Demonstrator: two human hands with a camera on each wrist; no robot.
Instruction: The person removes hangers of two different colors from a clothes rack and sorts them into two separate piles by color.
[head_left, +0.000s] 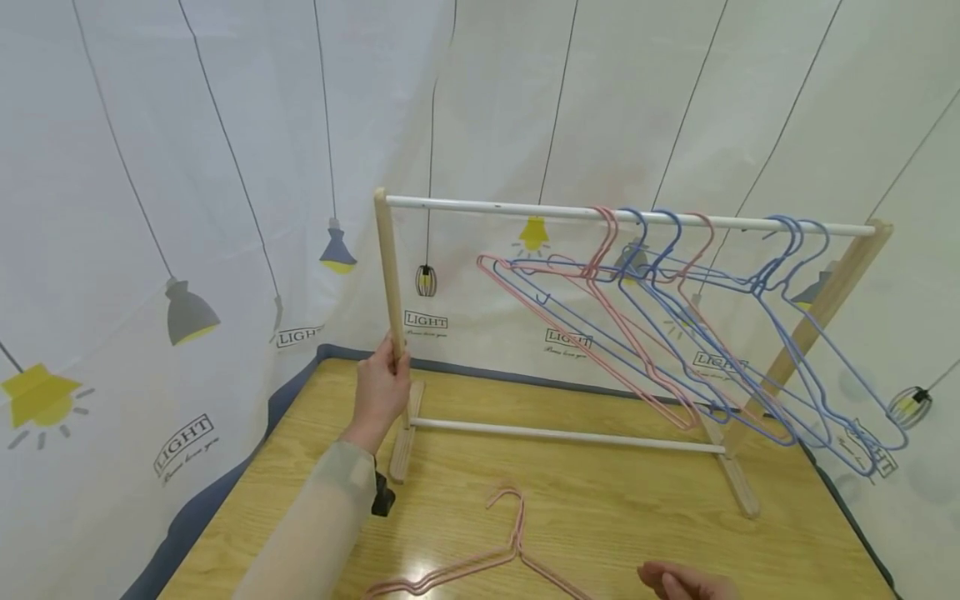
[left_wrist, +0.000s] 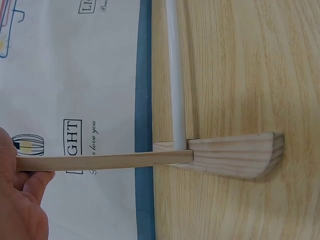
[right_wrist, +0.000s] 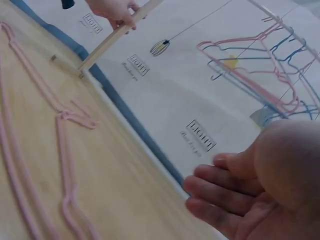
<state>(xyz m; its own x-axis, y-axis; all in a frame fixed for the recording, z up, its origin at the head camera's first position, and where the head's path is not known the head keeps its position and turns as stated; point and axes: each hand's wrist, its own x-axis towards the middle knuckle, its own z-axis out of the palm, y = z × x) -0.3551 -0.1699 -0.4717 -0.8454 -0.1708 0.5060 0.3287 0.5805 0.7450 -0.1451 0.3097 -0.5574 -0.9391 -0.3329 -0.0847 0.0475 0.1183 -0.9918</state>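
A small wooden clothes rack (head_left: pixel 390 275) with a white top rail (head_left: pixel 525 210) stands on the wooden table (head_left: pixel 615 500). Several pink and blue wire hangers (head_left: pixel 675 333) hang on the rail. My left hand (head_left: pixel 382 387) grips the rack's left upright; in the left wrist view the fingers (left_wrist: pixel 22 185) curl round that post (left_wrist: pixel 100 161) above its wooden foot (left_wrist: pixel 235 155). Pink hangers (head_left: pixel 495 554) lie flat on the table near me, also in the right wrist view (right_wrist: pixel 45 125). My right hand (head_left: pixel 686 582) hovers beside them, fingers (right_wrist: pixel 220 192) relaxed, holding nothing.
A white curtain printed with lamps (head_left: pixel 187 317) surrounds the table on the left, back and right. The rack's lower white bar (head_left: pixel 562 435) runs between its two wooden feet. The table's blue edge (head_left: pixel 225 492) lies close to the curtain.
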